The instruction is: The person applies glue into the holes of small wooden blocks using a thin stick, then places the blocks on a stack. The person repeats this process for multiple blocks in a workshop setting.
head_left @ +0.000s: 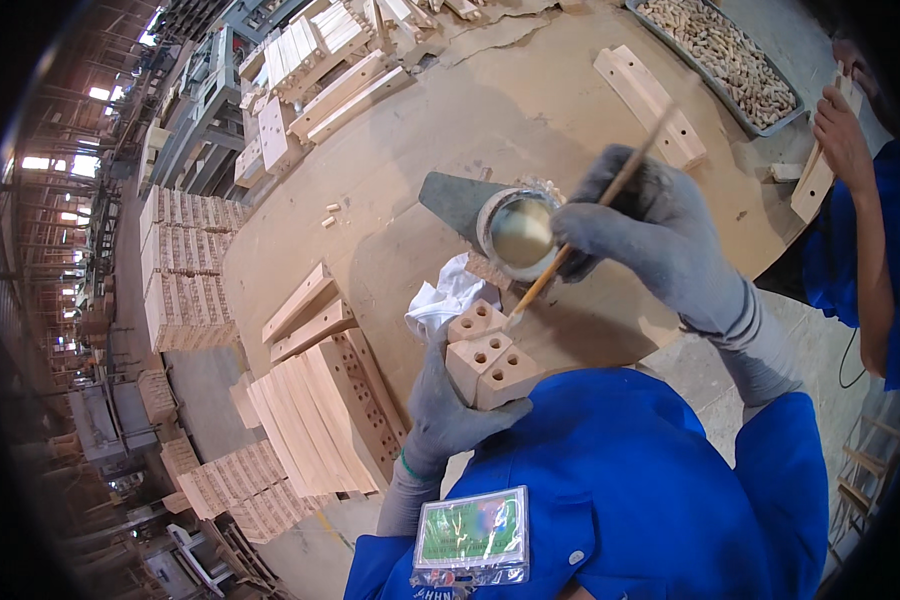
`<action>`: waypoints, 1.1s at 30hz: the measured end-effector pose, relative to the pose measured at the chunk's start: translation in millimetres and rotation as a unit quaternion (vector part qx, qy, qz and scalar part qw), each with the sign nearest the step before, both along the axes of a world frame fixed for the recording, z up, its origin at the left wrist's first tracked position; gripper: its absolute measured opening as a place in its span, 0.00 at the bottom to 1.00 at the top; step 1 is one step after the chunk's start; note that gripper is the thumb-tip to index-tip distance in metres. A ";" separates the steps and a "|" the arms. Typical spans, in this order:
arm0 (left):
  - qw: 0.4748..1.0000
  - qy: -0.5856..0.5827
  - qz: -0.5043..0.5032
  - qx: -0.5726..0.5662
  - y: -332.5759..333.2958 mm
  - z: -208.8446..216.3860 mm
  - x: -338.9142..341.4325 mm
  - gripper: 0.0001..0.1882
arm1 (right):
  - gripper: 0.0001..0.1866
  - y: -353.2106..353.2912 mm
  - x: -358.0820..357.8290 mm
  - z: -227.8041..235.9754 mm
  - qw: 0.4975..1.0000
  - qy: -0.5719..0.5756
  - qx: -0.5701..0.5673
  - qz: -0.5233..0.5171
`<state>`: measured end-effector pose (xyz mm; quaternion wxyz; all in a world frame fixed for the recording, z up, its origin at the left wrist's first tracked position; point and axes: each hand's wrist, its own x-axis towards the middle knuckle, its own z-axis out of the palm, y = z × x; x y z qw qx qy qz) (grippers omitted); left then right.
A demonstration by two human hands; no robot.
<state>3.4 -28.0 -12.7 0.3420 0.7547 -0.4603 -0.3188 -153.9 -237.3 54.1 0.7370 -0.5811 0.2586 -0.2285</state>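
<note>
My left hand [438, 405], in a grey glove, is closed around three wooden pieces [490, 362] near my body. Their end faces turn up, each with two drilled holes. Between the gloved fingers of my right hand [660, 225] is a long thin wooden stick [532, 292], slanting down to the left. Its pale lower tip is by the end of the farthest piece; whether they touch I cannot tell. Just left of my right hand, a round pot [486, 235] with a crusted rim contains a cream-coloured liquid. A crumpled white cloth [448, 293] lies beyond the held pieces.
Drilled wooden pieces [325, 410] are stacked at the left table edge. More lie at the back left, near a flat dark piece [452, 205]. A tray [708, 82] of wooden dowels stands at far right, by another person's hand [842, 135] holding a wooden piece.
</note>
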 end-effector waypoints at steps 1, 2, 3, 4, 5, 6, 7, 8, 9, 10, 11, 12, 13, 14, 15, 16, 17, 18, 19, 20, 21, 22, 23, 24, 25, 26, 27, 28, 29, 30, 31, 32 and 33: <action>1.000 0.003 0.002 -0.004 1.2 -1.7 -0.1 0.54 | 0.13 -0.8 3.2 4.7 0.999 -0.005 0.021 0.028; 1.000 0.006 0.004 -0.008 2.3 -3.4 -0.4 0.54 | 0.14 -0.4 6.9 7.7 0.997 -0.010 0.042 0.058; 1.000 0.009 0.007 -0.013 3.1 -4.2 -0.8 0.54 | 0.14 2.3 10.9 7.2 0.998 -0.006 0.033 0.055; 1.000 0.001 0.005 -0.008 3.3 -3.8 -1.1 0.55 | 0.13 2.6 13.5 6.0 0.997 -0.009 0.026 0.070; 1.000 -0.007 0.004 -0.003 3.6 -3.1 -1.4 0.55 | 0.13 2.0 15.8 4.4 0.996 -0.012 0.019 0.086; 1.000 -0.015 0.002 0.001 3.7 -2.4 -1.7 0.56 | 0.13 2.2 18.1 2.5 0.995 -0.015 0.012 0.101; 1.000 -0.015 0.000 0.005 3.3 -1.5 -2.0 0.56 | 0.13 3.9 20.8 0.1 0.994 -0.019 -0.004 0.110; 1.000 -0.015 -0.002 0.009 3.0 0.0 -2.2 0.57 | 0.13 6.1 24.0 -2.6 0.993 -0.023 -0.019 0.118; 1.000 -0.014 -0.004 0.013 2.8 0.8 -2.3 0.57 | 0.12 7.9 26.7 -5.5 0.991 -0.027 -0.034 0.126; 1.000 -0.003 -0.003 0.014 3.1 0.6 -2.2 0.57 | 0.13 8.8 28.8 -9.0 0.989 -0.038 -0.064 0.125; 1.000 0.008 -0.001 0.015 4.1 -0.6 -1.8 0.57 | 0.14 9.2 31.2 -13.1 0.986 -0.049 -0.095 0.126; 1.000 0.019 0.001 0.015 4.9 -1.8 -1.5 0.57 | 0.14 9.2 32.8 -14.7 0.982 -0.060 -0.126 0.126; 1.000 0.016 -0.002 0.008 5.6 -3.0 -1.0 0.57 | 0.15 9.1 33.5 -12.8 0.983 -0.045 -0.123 0.126; 1.000 0.013 -0.006 0.001 6.3 -4.7 -0.4 0.58 | 0.15 8.7 33.9 -10.0 0.984 -0.029 -0.120 0.125; 1.000 0.010 -0.010 -0.005 6.7 -5.5 -0.1 0.58 | 0.15 8.0 33.9 -7.1 0.985 -0.014 -0.116 0.125; 1.000 0.026 -0.002 -0.004 7.0 -5.6 -0.1 0.59 | 0.13 6.7 33.6 -4.5 0.986 0.000 -0.098 0.133; 0.999 0.043 0.003 -0.004 6.8 -5.6 -0.2 0.59 | 0.10 5.6 32.5 -1.3 0.987 0.014 -0.080 0.139; 0.998 0.059 0.009 -0.004 6.7 -5.6 -0.2 0.60 | 0.09 5.3 31.9 0.9 0.986 0.029 -0.076 0.142; 0.999 0.037 0.001 0.002 6.9 -5.2 0.3 0.60 | 0.08 5.2 31.3 3.0 0.986 0.045 -0.072 0.146; 1.000 0.015 -0.007 0.008 7.1 -4.1 1.0 0.60 | 0.08 5.3 31.3 5.1 0.984 0.060 -0.081 0.147; 1.000 -0.007 -0.015 0.014 7.1 -3.5 1.4 0.61 | 0.09 5.5 31.1 3.9 0.985 0.053 -0.086 0.141; 1.000 -0.007 -0.013 0.010 8.1 -5.0 1.4 0.61 | 0.10 5.6 31.0 2.6 0.986 0.047 -0.091 0.135; 1.000 -0.008 -0.010 0.006 10.2 -7.4 1.6 0.62 | 0.12 6.2 31.8 -3.2 0.988 0.017 -0.093 0.122; 1.000 -0.009 -0.007 0.002 11.3 -8.5 1.7 0.62 | 0.14 6.5 31.5 -6.3 0.990 -0.013 -0.094 0.109; 1.000 -0.013 -0.010 0.004 10.5 -6.9 1.6 0.63 | 0.14 5.9 29.1 -3.9 0.991 -0.017 -0.073 0.111; 1.000 -0.017 -0.011 0.007 9.4 -5.1 1.6 0.63 | 0.14 5.3 26.3 0.3 0.992 -0.021 -0.051 0.115; 1.000 -0.021 -0.012 0.009 9.0 -4.4 1.8 0.64 | 0.14 4.8 23.8 4.1 0.992 -0.025 -0.030 0.120; 1.000 -0.020 -0.007 0.008 9.5 -5.5 2.4 0.64 | 0.14 5.3 21.1 7.0 0.993 -0.017 -0.019 0.113; 1.000 -0.019 -0.004 0.008 9.7 -6.6 3.0 0.64 | 0.13 6.4 17.5 9.8 0.994 -0.009 -0.007 0.105; 1.000 -0.018 -0.001 0.008 10.0 -7.1 3.5 0.64 | 0.13 7.2 15.8 10.9 0.995 -0.001 0.005 0.097; 1.000 -0.020 0.001 0.009 10.2 -7.1 3.6 0.63 | 0.13 8.0 16.5 8.0 0.995 0.001 0.000 0.102; 1.000 -0.020 0.002 0.011 10.2 -6.6 3.4 0.63 | 0.13 9.1 17.5 2.8 0.994 0.004 -0.003 0.105; 1.000 -0.020 0.002 0.013 10.1 -6.1 3.2 0.62 | 0.13 10.2 18.1 -1.5 0.994 0.007 -0.007 0.108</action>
